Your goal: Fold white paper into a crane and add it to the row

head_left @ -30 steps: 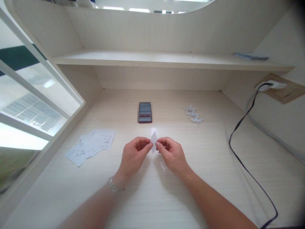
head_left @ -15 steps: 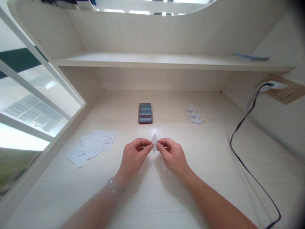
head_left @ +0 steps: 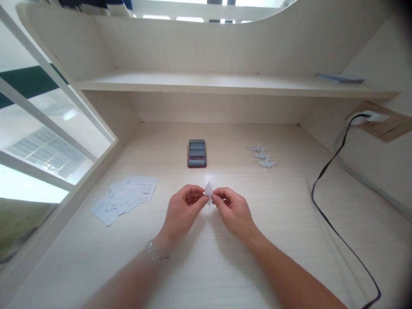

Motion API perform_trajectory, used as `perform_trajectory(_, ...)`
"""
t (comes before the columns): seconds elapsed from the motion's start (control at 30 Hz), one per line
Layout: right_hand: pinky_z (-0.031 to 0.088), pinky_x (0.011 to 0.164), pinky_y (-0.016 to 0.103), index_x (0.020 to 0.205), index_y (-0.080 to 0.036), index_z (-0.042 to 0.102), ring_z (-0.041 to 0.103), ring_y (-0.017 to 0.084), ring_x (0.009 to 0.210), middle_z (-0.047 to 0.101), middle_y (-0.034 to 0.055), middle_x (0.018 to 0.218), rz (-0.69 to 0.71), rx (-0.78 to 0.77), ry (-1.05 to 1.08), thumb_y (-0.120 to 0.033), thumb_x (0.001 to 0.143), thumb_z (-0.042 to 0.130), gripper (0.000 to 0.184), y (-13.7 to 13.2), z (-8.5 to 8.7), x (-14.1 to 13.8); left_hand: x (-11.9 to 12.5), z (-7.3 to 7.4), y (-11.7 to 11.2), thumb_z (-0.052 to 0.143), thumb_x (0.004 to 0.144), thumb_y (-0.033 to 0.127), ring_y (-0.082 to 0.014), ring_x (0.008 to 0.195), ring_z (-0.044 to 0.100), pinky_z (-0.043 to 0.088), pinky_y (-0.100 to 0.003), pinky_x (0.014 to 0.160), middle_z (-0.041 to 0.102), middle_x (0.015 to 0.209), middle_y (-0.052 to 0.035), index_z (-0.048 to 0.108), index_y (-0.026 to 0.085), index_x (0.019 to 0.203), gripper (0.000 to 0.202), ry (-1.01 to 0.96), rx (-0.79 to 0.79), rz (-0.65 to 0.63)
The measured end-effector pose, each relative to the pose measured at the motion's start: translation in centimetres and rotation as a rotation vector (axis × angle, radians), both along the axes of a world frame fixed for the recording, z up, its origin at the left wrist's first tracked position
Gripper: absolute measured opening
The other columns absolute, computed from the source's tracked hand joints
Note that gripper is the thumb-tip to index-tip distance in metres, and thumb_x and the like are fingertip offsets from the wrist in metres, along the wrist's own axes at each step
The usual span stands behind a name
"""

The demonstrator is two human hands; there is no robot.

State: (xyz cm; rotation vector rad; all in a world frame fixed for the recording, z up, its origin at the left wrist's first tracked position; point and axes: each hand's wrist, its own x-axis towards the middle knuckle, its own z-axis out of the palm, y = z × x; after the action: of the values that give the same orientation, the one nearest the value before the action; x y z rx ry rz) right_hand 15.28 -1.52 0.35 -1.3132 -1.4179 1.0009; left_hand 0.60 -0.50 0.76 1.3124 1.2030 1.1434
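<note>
One left hand (head_left: 182, 211), with a chain bracelet (head_left: 154, 255) at its wrist, and one right hand (head_left: 233, 210) are closed at the fingertips, pinching opposite sides of a small folded paper (head_left: 208, 189) over the middle of the desk (head_left: 199, 270). Compared with a second ago, the paper's outline looks slightly shorter and the left thumb reaches a little further over it, which suggests a small adjustment of a fold or of the grip; which one cannot be told. Just beyond lies a dark rectangular block (head_left: 197, 153), its face pixelated, so no brand can be read. To the left, overlapping printed sheets (head_left: 131, 192) carry dark lines too small to read. To the right lie three paper birds (head_left: 261, 156), and further right a black cable (head_left: 322, 171) runs from the wall socket (head_left: 391, 126), with no legible writing on either
</note>
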Motion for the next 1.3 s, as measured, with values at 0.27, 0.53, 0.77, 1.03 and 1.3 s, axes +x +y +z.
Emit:
perform_trajectory(0.27, 0.047, 0.061, 0.025, 0.083, -0.018, 0.062, 0.059, 0.016, 0.072, 0.064, 0.0040, 0.081, -0.094, 0.051, -0.063, -0.029, 0.080, 0.054, 0.013, -0.15, 0.40, -0.19, 0.21, 0.10, -0.24, 0.063, 0.072, 0.031, -0.0164, 0.073, 0.063, 0.050, -0.027, 0.068, 0.068, 0.077, -0.0047, 0.064, 0.016, 0.079, 0.016, 0.072, 0.021, 0.013)
perform_trajectory(0.53, 0.047, 0.062, 0.026, 0.079, -0.019, 0.064, 0.059, 0.015, 0.072, 0.063, 0.0036, 0.078, -0.101, 0.110, -0.094, -0.025, 0.079, 0.054, 0.011, -0.23, 0.62, -0.15, 0.54, 0.10, -0.44, 0.064, 0.071, 0.032, -0.0161, 0.071, 0.062, 0.049, -0.025, 0.066, 0.068, 0.074, -0.0039, 0.064, 0.017, 0.077, 0.017, 0.056, 0.017, 0.036)
perform_trajectory(0.77, 0.048, 0.061, 0.026, 0.078, -0.019, 0.066, 0.059, 0.015, 0.072, 0.064, 0.0035, 0.079, -0.106, 0.133, -0.084, -0.024, 0.078, 0.056, 0.011, -0.22, 0.57, -0.14, 0.44, -0.20, -0.41, 0.063, 0.073, 0.032, -0.0156, 0.073, 0.062, 0.049, -0.026, 0.070, 0.068, 0.077, -0.0033, 0.064, 0.018, 0.080, 0.016, 0.086, 0.027, 0.018)
perform_trajectory(1.03, 0.049, 0.063, 0.027, 0.076, -0.019, 0.065, 0.059, 0.015, 0.069, 0.064, 0.0032, 0.076, -0.103, 0.153, -0.090, -0.020, 0.076, 0.058, 0.007, -0.23, 0.42, -0.17, 0.45, -0.22, -0.44, 0.061, 0.075, 0.033, -0.0173, 0.078, 0.063, 0.049, -0.028, 0.074, 0.069, 0.084, -0.0047, 0.065, 0.018, 0.086, 0.019, 0.095, 0.030, -0.005)
perform_trajectory(1.3, 0.051, 0.064, 0.026, 0.084, -0.017, 0.066, 0.062, 0.015, 0.070, 0.067, 0.0040, 0.080, -0.075, 0.091, -0.023, -0.021, 0.076, 0.057, 0.013, -0.18, 0.24, -0.32, 0.35, 0.22, -0.43, 0.058, 0.077, 0.032, -0.0162, 0.079, 0.063, 0.050, -0.026, 0.073, 0.069, 0.086, -0.0043, 0.065, 0.018, 0.088, 0.019, 0.223, 0.084, -0.007)
